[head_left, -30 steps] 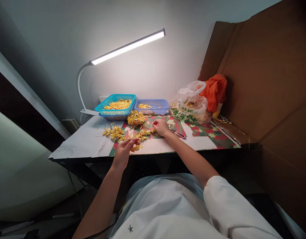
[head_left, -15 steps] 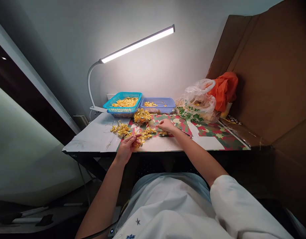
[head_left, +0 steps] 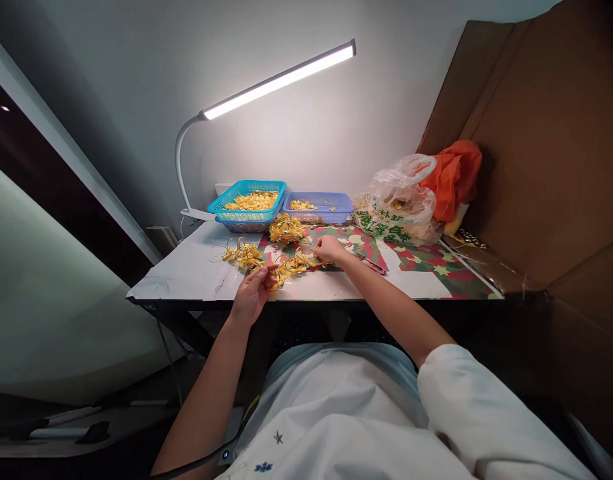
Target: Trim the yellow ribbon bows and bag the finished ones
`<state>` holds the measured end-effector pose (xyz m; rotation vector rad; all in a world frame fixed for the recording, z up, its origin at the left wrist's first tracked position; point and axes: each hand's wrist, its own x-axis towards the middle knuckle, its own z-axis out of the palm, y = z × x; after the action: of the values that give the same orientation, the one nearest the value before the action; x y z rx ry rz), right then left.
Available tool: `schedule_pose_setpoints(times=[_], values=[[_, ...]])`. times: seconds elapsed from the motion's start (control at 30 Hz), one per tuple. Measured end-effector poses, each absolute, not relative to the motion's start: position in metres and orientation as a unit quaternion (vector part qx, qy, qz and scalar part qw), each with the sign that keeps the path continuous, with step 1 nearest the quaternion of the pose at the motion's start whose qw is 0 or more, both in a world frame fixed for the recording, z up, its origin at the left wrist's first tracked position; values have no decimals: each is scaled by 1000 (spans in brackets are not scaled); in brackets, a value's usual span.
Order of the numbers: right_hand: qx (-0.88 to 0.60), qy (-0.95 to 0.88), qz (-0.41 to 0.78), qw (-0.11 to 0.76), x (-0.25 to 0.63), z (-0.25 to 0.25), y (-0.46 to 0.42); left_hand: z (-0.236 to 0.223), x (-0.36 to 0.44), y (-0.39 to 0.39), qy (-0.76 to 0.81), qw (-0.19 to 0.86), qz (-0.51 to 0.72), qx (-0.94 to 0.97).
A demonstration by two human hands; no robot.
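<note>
My left hand point(head_left: 251, 295) is at the table's front edge, thumb and fingers pinched together at a yellow ribbon bow point(head_left: 279, 280); the fingers partly cover it. Farther right and back, my right hand point(head_left: 329, 249) is closed in a pinch on a thin gold cord, mostly hidden by the fingers. Between the hands lie several yellow bows with small silver bells point(head_left: 299, 263). A bunch of yellow bows with curling ties point(head_left: 242, 253) rests left of them, and a thicker bunch point(head_left: 285, 229) sits behind.
At the back stand a turquoise basket point(head_left: 246, 216) and a purple basket point(head_left: 319, 217), both with yellow pieces. A pink-handled tool point(head_left: 374, 265) lies beside my right forearm. Rightward are a plastic bag point(head_left: 394, 207), orange cloth point(head_left: 455, 179) and a cardboard wall point(head_left: 551, 147). A lit lamp point(head_left: 281, 81) hangs above.
The view has swung left, so the table appears farther right. Both hands stay near the bows, still pinching; my right hand's fingers have curled more tightly.
</note>
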<state>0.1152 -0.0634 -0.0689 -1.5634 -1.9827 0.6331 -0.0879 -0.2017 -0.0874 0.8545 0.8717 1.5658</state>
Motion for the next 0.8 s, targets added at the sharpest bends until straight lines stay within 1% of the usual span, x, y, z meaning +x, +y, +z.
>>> schedule_pose_setpoints(times=[0.23,0.37,0.43,0.57,0.67,0.8], values=[[-509,-732,257,372,131,-49,-80,-86,-88,-202,380,549,652,359],[-432,-733,263,455,144,-41,-90,-84,-88,-205,372,552,647,372],[-393,-742,262,476,151,-37,-96,-82,-86,-208,373,545,639,394],[-315,-789,279,449,160,-25,-114,-73,-75,-215,403,511,607,457],[-256,-830,292,401,163,-12,-132,-65,-62,-219,400,495,589,497],[-200,-874,296,330,156,-1,-150,-60,-40,-220,395,508,567,514]])
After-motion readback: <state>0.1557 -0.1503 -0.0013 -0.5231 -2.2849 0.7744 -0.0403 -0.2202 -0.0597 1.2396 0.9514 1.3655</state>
